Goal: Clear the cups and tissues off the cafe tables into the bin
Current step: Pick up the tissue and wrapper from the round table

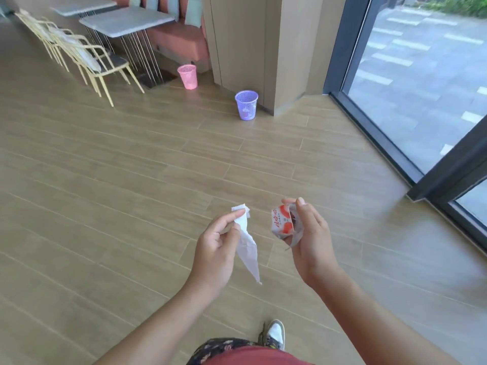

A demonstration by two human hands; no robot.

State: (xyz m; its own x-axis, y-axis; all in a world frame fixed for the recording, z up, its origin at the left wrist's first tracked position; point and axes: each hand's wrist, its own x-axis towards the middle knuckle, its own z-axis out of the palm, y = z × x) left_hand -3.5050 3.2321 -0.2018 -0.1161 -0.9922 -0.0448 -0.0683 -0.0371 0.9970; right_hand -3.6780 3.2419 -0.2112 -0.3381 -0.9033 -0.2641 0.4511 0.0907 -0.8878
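Carrying rubbish over the floor (118,180), the person is partway through the task, with nothing from these hands binned yet. The left hand (216,248) pinches a dangling white tissue (249,248); the right hand (309,241) is curled round a crushed paper cup (282,222). Both forearms reach forward, well apart from the purple bin (246,105), which perhaps already holds scraps.

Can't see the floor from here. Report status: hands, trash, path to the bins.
Left hand pinching tissue. Right hand gripping crushed cup. Purple bin ahead, pink bin beyond; nothing seen in between.
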